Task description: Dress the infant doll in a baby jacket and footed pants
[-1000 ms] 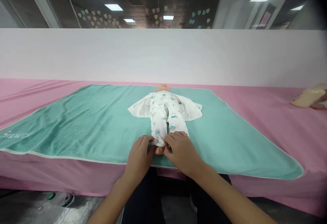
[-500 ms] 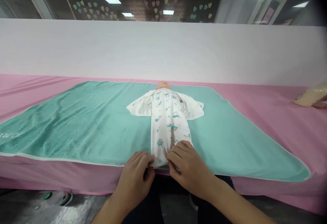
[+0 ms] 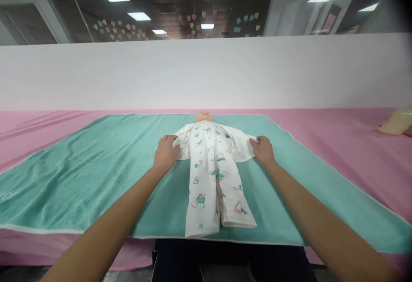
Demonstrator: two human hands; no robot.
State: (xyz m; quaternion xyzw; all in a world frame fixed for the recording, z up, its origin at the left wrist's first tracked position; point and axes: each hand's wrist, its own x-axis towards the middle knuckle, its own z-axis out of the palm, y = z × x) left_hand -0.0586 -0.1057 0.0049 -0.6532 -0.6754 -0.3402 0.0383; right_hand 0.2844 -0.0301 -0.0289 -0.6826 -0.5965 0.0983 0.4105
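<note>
A white baby romper (image 3: 201,174) with small green and pink prints lies spread over a doll, its two legs pointing toward me. Only the doll's head (image 3: 204,116) shows, beyond the collar; its body is hidden. At the left, my left hand (image 3: 166,151) pinches the end of one sleeve. My right hand (image 3: 263,150) has its fingers closed on the edge of the other sleeve, out to the right. Both arms reach forward on either side of the romper's legs.
A green towel (image 3: 106,174) with a white edge lies under the doll, on a pink table cover (image 3: 354,144). Behind stands a low white wall (image 3: 206,74) with dark glass above it. A beige, glossy object (image 3: 394,122) lies at the far right edge.
My hands have left the leg ends near the table edge and moved forward and apart to the two sleeves. The romper's legs now lie spread apart. The view has tilted up slightly.
</note>
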